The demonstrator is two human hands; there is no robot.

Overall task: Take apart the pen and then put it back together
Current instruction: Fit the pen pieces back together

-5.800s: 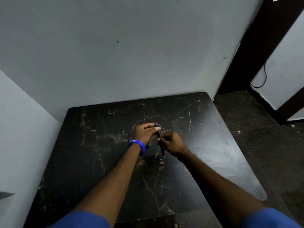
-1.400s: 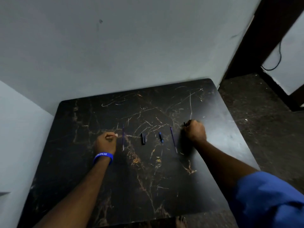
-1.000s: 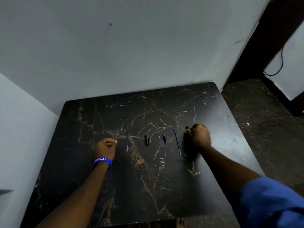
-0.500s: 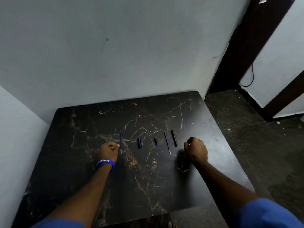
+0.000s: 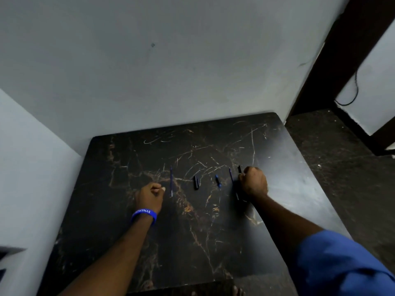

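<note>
The pen lies in pieces in a row on the black marble table. From left to right I see a thin blue refill, a short black piece, a small blue piece and a second thin blue rod. My left hand, with a blue wristband, is a closed fist just left of the refill and nothing shows in it. My right hand is closed over the black barrel. Only the barrel's far end sticks out past the knuckles.
A grey wall stands right behind the table and another closes in on the left. The table's right edge drops to a dark floor. A dark door frame and a hanging cable are at the far right.
Half a second ago the black barrel lay by itself with my right hand a little to its right. That hand has moved left onto the barrel. My left hand has stayed beside the refill.
</note>
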